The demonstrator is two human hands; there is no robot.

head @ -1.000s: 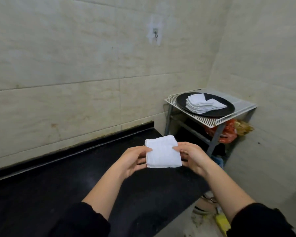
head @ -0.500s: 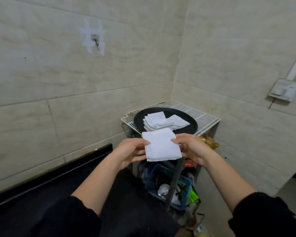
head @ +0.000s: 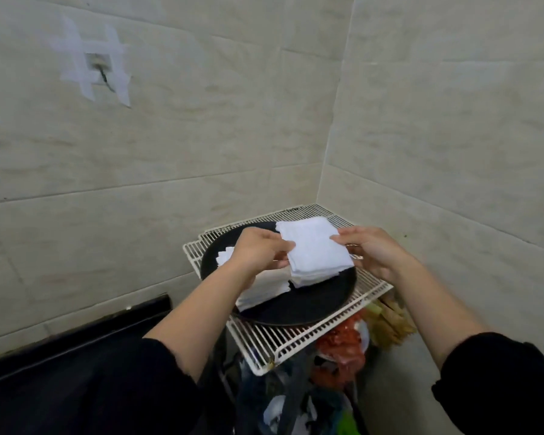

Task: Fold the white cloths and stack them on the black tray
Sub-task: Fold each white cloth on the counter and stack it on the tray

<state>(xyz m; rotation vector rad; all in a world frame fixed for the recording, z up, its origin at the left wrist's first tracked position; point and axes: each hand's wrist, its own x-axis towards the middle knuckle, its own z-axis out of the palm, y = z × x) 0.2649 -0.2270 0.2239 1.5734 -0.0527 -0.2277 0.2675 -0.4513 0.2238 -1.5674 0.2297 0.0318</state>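
Note:
A folded white cloth [head: 314, 249] is held flat between both hands above the round black tray [head: 308, 306]. My left hand [head: 258, 251] pinches its left edge and my right hand [head: 374, 251] pinches its right edge. Under the cloth and my left forearm, a stack of folded white cloths [head: 264, 288] lies on the tray; the forearm and the held cloth hide part of it. I cannot tell if the held cloth touches the stack.
The tray rests on a white wire rack [head: 283, 343] in the corner of two tiled walls. Below the rack are a red bag [head: 343, 343], yellowish sticks [head: 390, 321] and other clutter. A black countertop [head: 76, 381] is at the lower left.
I have moved toward the rack. Both hands carried the folded cloth from over the black counter forward to above the tray and its stack.

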